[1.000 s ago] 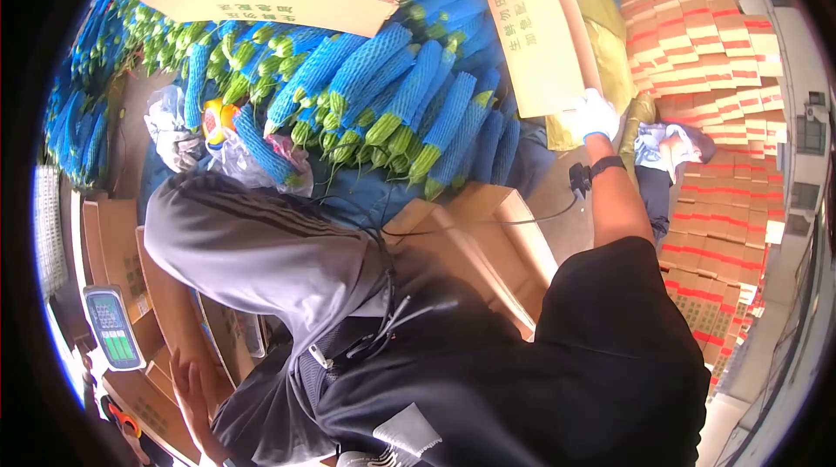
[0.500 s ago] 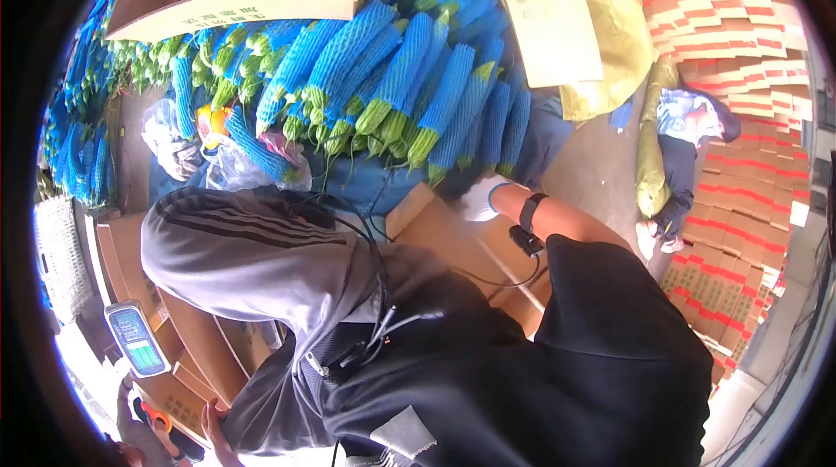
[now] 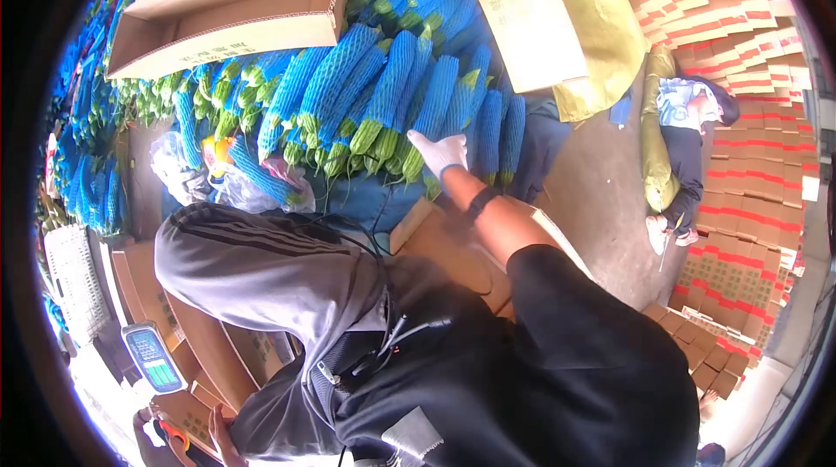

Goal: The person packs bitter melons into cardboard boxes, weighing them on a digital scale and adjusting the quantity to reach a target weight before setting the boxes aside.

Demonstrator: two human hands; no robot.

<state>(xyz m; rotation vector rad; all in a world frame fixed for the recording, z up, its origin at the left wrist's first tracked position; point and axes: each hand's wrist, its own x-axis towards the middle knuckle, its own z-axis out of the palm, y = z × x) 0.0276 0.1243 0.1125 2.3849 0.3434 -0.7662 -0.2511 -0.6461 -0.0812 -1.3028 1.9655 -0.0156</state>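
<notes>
My right hand (image 3: 440,152), in a white glove, reaches out over a brown carton (image 3: 448,249) to a heap of long green vegetables in blue foam netting (image 3: 383,92). Its fingers are spread and rest on the near ends of the vegetables, gripping nothing. A black band sits on that wrist. My left hand (image 3: 222,434) shows only partly at the bottom left edge, past a grey striped sleeve (image 3: 252,267). Its fingers lie apart against flat brown cartons (image 3: 205,354).
An open empty carton (image 3: 235,5) lies on top of the heap, and a carton flap (image 3: 522,14) leans beside a yellow sack (image 3: 610,31). Plastic bags (image 3: 226,184) lie left of the heap. A scale display (image 3: 152,358) stands lower left. Another person (image 3: 688,145) crouches by red-banded stacked cartons (image 3: 740,40).
My right hand came down from the carton flap at the upper right, swung past the carton in front of me, and now reaches up-left onto the netted vegetables.
</notes>
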